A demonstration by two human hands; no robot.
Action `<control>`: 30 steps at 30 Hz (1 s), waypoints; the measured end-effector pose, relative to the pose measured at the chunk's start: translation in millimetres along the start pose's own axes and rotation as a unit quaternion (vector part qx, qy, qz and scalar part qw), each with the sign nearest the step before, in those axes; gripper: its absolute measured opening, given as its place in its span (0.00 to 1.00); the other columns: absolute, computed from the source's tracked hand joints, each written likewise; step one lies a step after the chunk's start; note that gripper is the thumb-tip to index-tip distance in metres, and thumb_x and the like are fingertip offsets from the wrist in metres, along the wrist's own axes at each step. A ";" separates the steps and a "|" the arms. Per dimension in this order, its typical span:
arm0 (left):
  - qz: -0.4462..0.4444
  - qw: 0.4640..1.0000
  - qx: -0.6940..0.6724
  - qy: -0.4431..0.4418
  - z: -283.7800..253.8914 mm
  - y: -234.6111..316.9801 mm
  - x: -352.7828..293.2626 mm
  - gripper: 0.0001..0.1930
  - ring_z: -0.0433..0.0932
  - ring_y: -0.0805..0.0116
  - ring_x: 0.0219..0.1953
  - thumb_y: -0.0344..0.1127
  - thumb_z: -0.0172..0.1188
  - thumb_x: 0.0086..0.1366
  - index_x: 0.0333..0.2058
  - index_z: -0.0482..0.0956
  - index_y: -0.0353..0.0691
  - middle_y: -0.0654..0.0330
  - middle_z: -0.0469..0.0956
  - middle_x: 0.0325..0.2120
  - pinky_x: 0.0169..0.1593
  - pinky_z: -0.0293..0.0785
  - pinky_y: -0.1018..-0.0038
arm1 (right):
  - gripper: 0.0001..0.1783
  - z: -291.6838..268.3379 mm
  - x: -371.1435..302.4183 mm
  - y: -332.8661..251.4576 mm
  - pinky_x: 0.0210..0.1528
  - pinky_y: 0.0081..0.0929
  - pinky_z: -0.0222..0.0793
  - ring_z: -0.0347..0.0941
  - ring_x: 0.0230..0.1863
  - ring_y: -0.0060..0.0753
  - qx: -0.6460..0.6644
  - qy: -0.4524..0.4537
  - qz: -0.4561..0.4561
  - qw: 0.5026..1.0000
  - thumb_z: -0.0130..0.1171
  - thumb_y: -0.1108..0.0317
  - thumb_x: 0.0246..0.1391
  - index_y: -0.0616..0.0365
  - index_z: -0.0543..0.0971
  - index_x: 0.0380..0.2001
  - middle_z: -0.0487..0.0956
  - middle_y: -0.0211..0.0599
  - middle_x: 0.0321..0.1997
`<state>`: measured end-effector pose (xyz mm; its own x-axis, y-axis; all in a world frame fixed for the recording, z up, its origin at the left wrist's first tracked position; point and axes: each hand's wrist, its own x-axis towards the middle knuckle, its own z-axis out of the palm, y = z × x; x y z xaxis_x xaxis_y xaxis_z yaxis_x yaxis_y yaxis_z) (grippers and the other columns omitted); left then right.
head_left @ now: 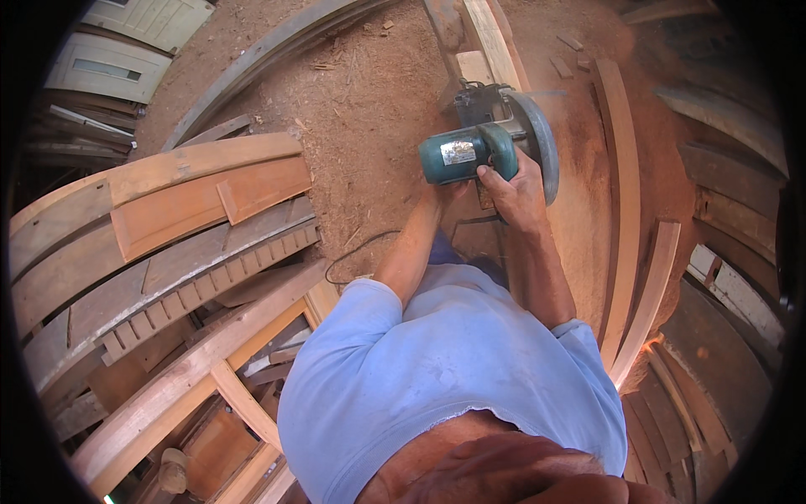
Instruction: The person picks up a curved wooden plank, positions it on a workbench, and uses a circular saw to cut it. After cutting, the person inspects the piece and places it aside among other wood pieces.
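Right grip [522,198]: clamped on the rear handle of the saw, thumb on top; the other fingers are mostly hidden behind the handle.
Left grip [454,191]: under the saw's motor, fingers hidden by it; whether they are closed on anything, I cannot tell.
Saw [495,141]: green, with a grey round guard [544,139], right of centre in the upper half of the frame, motor pointing left. The blade is hard to make out. The pale label [458,152] on the motor looks worn.
Beam [493,42]: pale, running from the upper edge, which cuts it off, to the saw, which hides its near part; contact between the two is unclear.
Cord [361,246]: dark, looping left of the left forearm, which covers some of it.
Shirt [453,353]: light blue, filling the lower centre and hiding the ground beneath.
Planks right of the saw: a long plank [623,193] and a shorter plank [651,294], both partly covered at their lower ends.
Floor [378,76]: brown, strewn with shavings; upper centre.
Left side: stacked boards [210,164], overlapping; below them a wooden frame [193,370], cut off by the dark rim and the shirt.
Upper left: pale panels [109,71], cut by the rim.
Far right: timber [730,176], dim, edges lost in shadow.
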<state>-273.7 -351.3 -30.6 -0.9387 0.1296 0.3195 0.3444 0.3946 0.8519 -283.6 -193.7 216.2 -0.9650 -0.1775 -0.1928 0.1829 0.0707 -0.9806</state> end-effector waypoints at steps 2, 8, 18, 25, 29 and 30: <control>0.002 1.000 0.000 -0.001 -0.8 -1.1 3.1 0.18 0.78 0.59 0.59 0.35 0.63 0.69 0.57 0.79 0.50 0.61 0.80 0.55 0.62 0.75 0.62 | 0.14 0.4 3.2 -0.9 0.45 0.25 0.72 0.75 0.38 0.21 0.001 0.002 0.001 1.000 0.66 0.70 0.59 0.64 0.81 0.47 0.82 0.30 0.37; 0.005 1.000 -0.001 -0.002 -4.5 -3.4 11.3 0.17 0.79 0.59 0.58 0.35 0.63 0.69 0.56 0.80 0.51 0.61 0.81 0.54 0.62 0.75 0.61 | 0.14 2.6 11.6 -4.3 0.43 0.25 0.72 0.74 0.37 0.21 0.011 0.002 0.003 1.000 0.65 0.69 0.60 0.64 0.81 0.46 0.83 0.30 0.36; 0.017 0.999 0.027 -0.006 -14.8 -7.6 21.2 0.16 0.79 0.59 0.57 0.35 0.63 0.69 0.55 0.81 0.51 0.62 0.81 0.53 0.62 0.75 0.61 | 0.23 -1.0 25.9 -5.8 0.49 0.26 0.70 0.72 0.43 0.22 -0.008 -0.011 0.045 0.999 0.69 0.59 0.59 0.65 0.81 0.51 0.79 0.27 0.40; -0.081 0.930 -0.359 0.000 -10.4 -2.7 41.9 0.14 0.79 0.68 0.53 0.37 0.61 0.74 0.55 0.77 0.43 0.61 0.80 0.51 0.59 0.78 0.66 | 0.24 2.0 36.2 -12.6 0.50 0.25 0.69 0.72 0.44 0.22 -0.011 -0.018 0.034 0.999 0.69 0.58 0.59 0.64 0.81 0.52 0.79 0.27 0.42; -0.145 0.765 -0.628 0.001 -8.5 1.9 51.5 0.14 0.79 0.70 0.53 0.36 0.62 0.74 0.55 0.77 0.42 0.61 0.80 0.51 0.59 0.78 0.67 | 0.25 1.3 40.8 -9.0 0.51 0.25 0.69 0.72 0.44 0.22 -0.003 -0.013 0.043 0.999 0.69 0.58 0.60 0.64 0.81 0.53 0.80 0.27 0.43; -0.151 0.752 -0.641 0.002 -6.0 0.0 54.1 0.14 0.79 0.70 0.53 0.36 0.62 0.74 0.55 0.77 0.42 0.61 0.80 0.51 0.59 0.78 0.67 | 0.25 1.0 41.6 -10.7 0.51 0.25 0.69 0.72 0.44 0.22 -0.008 -0.010 0.041 0.999 0.69 0.58 0.60 0.65 0.81 0.54 0.80 0.27 0.43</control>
<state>-324.4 -349.7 -10.9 -0.9779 0.2069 0.0299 -0.1507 -0.7968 0.5852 -325.5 -202.8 218.6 -0.9429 -0.1893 -0.2740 0.2589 0.1009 -0.9606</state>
